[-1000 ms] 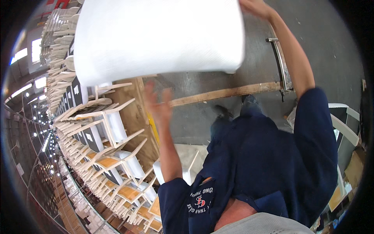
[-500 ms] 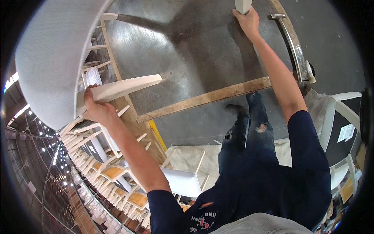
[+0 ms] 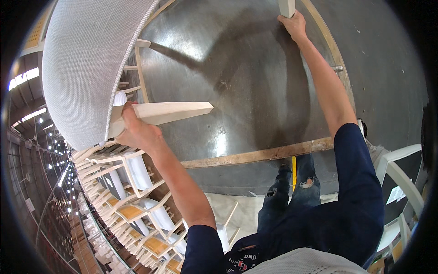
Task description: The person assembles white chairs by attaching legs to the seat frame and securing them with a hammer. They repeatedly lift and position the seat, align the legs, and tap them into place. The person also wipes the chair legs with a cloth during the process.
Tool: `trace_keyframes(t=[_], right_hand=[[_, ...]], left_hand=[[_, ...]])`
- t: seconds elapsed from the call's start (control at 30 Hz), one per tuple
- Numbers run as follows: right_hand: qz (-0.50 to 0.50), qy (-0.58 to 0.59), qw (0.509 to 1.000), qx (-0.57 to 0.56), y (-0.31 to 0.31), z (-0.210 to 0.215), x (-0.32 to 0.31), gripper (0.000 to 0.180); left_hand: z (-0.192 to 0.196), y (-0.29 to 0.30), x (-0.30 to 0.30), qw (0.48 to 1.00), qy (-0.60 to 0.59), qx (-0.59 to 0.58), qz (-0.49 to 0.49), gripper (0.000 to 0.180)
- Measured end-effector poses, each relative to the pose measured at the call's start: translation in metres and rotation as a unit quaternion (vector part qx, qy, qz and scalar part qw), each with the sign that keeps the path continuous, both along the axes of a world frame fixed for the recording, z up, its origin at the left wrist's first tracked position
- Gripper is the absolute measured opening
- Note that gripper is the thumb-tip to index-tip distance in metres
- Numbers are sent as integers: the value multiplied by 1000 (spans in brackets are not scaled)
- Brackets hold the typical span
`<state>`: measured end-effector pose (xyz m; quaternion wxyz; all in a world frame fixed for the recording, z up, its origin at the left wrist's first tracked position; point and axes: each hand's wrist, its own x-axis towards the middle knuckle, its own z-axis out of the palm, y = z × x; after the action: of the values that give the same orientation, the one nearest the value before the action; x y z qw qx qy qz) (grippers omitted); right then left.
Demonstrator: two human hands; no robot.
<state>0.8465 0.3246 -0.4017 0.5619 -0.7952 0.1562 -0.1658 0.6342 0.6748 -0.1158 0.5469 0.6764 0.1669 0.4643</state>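
A chair with a light grey woven-fabric seat [image 3: 86,73] is tipped on its side at the upper left, running out of the top of the view. My left hand [image 3: 140,133] is closed round the base of one pale wooden leg [image 3: 180,111], next to the seat's piped edge. The leg points right, over a dark metal-topped table [image 3: 246,105]. At the top, my right hand [image 3: 294,27] grips a pale wooden piece [image 3: 286,8] with a squared end; how it joins the chair is out of view. Another leg end [image 3: 143,43] shows past the seat.
A wooden strip [image 3: 255,156] edges the table in front of my legs. To the left stand many pale chair frames [image 3: 146,208] packed in rows. A white-framed chair [image 3: 401,176] is at the right. A small metal end [image 3: 337,68] shows at the table's right edge.
The chair and my left hand have shifted right and somewhat down in the picture, while the whole view has turned. Both hands keep their grip. The metal bar at the right is now mostly hidden.
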Motion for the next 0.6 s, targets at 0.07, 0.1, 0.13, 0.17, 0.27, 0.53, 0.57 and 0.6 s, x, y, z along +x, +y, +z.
trace_keyframes(t=[0.07, 0.1, 0.13, 0.17, 0.27, 0.53, 0.57, 0.6], right_hand=[[0, -4, 1000, -2, 2, 3, 11, 36], [-2, -9, 1000, -5, 2, 1, 18, 35], [4, -3, 1000, 13, 0, 0, 24, 34], [9, 2, 999, 30, -4, -1, 29, 33], [23, -5, 998, 63, -9, -12, 39, 33], [34, -42, 998, 19, -13, -15, 65, 33], [33, -48, 998, 14, -16, -17, 67, 33], [35, -50, 998, 8, -17, -17, 66, 32]], left_hand=[[-2, 0, 4, 1000, 13, -4, 16, 18], [-1, -7, 7, 999, 23, -9, 22, 18], [-1, -10, 9, 999, 32, -15, 28, 18], [-2, -8, 14, 999, 20, -14, 22, 18], [-8, -5, 25, 1000, 5, -19, 4, 18], [-9, -9, 44, 1000, -3, -15, 22, 16], [-9, -11, 46, 1000, -8, -8, 17, 17], [-8, -15, 45, 1000, -11, -2, 13, 17]])
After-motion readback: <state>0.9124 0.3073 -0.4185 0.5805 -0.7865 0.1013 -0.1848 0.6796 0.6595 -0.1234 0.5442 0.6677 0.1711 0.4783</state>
